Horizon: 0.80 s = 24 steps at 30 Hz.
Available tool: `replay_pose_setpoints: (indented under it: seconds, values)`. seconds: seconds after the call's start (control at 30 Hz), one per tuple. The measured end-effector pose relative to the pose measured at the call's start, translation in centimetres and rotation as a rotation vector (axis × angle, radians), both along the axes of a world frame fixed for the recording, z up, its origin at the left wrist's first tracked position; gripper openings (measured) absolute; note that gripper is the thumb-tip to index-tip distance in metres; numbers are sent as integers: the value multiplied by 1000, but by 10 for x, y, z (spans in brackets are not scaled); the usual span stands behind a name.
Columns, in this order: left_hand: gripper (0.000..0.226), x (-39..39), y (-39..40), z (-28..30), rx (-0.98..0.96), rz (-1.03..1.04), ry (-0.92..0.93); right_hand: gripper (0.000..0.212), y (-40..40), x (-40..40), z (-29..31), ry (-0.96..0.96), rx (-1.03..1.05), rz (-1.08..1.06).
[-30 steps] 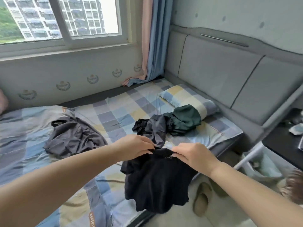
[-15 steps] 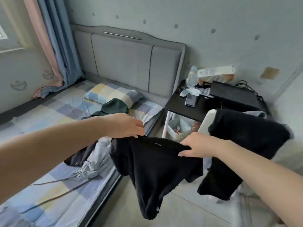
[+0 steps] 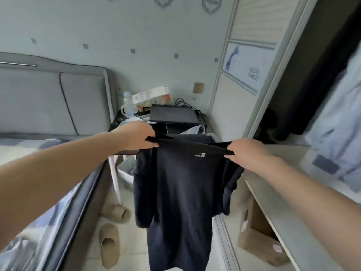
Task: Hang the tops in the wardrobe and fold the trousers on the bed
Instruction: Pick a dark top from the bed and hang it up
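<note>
Black top (image 3: 181, 184) lifted off bed, held spread at centre frame.
Shoulders pinched by left hand (image 3: 136, 136) and right hand (image 3: 247, 151); view now turned toward wardrobe (image 3: 304, 94) at 2 o'clock, so hanging comes next.

In my left hand (image 3: 136, 136) and right hand (image 3: 248, 151) I see a black top (image 3: 181, 192) of soft, matt knitted cloth, with a small pale printed mark on its chest. The headboard (image 3: 58, 98) looks padded in smooth grey fabric. The slippers (image 3: 109, 243) look like a beige, woven cloth. The box (image 3: 259, 239) in the wardrobe (image 3: 273, 202) is plain brown cardboard, dull and unprinted. The floor looks like pale, slightly glossy tile. The bottle (image 3: 128, 103) appears to be clear plastic.
</note>
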State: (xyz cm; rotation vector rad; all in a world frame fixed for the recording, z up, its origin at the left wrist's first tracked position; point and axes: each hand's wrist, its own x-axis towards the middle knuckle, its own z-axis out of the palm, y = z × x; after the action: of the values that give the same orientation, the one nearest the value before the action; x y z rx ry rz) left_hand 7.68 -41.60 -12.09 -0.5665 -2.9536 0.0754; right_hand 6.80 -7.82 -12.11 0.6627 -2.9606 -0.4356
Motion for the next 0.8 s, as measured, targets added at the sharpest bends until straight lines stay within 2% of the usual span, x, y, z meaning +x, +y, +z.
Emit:
replay_pose_setpoints:
  seconds: [0.1, 0.2, 0.37, 0.47, 0.53, 0.63, 0.8]
  values:
    - [28, -48, 47, 18, 383, -82, 45, 34, 44, -20, 25, 36, 5, -152]
    - [15, -89, 90, 39, 684, -135, 72, 35, 76, -35, 51, 86, 2, -249]
    - [30, -175, 163, 94, 1119, -305, -41, 41, 122, -59, 111, 230, -35, -466]
    - [23, -205, 191, 118, 1369, -403, -133, 57, 129, -67, 142, 273, -76, -566]
    - [13, -234, 213, 148, 1446, -557, -278, 68, 137, -75, 166, 355, -108, -649]
    - [8, -265, 244, 180, 1449, -760, -438, 67, 155, -77, 194, 440, -135, -756]
    - [8, -293, 293, 222, 1554, -848, -471, 62, 171, -93, 238, 457, -55, -875]
